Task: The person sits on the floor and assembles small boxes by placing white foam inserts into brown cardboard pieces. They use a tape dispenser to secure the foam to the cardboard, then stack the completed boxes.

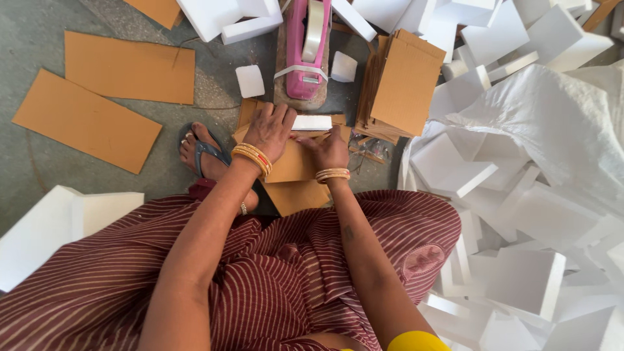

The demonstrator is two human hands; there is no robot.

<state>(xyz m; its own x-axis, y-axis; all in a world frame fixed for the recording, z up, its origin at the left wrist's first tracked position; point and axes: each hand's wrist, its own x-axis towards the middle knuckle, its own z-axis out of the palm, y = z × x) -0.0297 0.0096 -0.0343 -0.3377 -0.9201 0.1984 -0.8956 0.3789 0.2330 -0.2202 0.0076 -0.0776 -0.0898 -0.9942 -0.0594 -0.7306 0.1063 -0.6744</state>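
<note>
The left hand (270, 130) was laid flat, fingers spread, on a brown cardboard sheet (292, 162) that was being folded around a white foam block (312, 123); nothing was gripped by it, only pressed down. The right hand (328, 151) was placed just beside it, fingers curled at the cardboard's edge under the foam block, with the fingertips touching the block's near side; whether the edge was actually pinched could not be told. Gold bangles (253, 158) were worn on both wrists.

Directly beyond the hands a pink tape dispenser (305, 45) was set, with two small foam cubes (249, 80) at either side of it. To the right of the right hand a stack of cardboard sheets (403, 84) was stood, and further right a heap of foam pieces (507, 214) was spread. Left of the left hand a sandalled foot (205, 153) was seen, and loose cardboard panels (88, 120) were lying well apart on the floor.
</note>
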